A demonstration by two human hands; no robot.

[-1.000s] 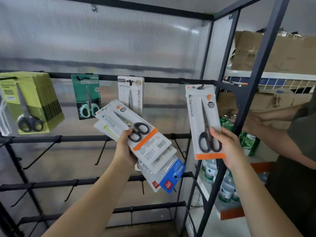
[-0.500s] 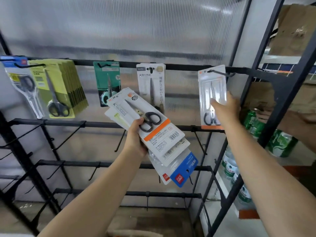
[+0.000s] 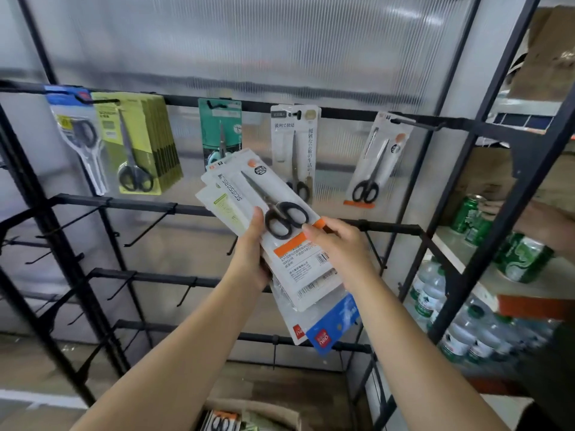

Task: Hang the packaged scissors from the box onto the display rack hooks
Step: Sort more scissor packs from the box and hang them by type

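Step in hand: taking next pack off stack for hanging. Left hand (image 3: 250,259) grips fanned stack of packs (image 3: 289,262) at mid-scene, thumb on top. Right hand (image 3: 339,247) pinches top pack (image 3: 273,209) at right edge, by orange band. Next move, by my reading: slide top pack free, turn hang-hole up, thread onto free hook on top rail (image 3: 342,113). Box (image 3: 249,415) near, bottom edge. Change from earlier frame: right hand has left hung pack (image 3: 376,160), far right, which now swings tilted on hook (image 3: 407,122).

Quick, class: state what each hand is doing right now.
Left hand: grips the stack of scissor packs.
Right hand: pinches the top scissor pack.
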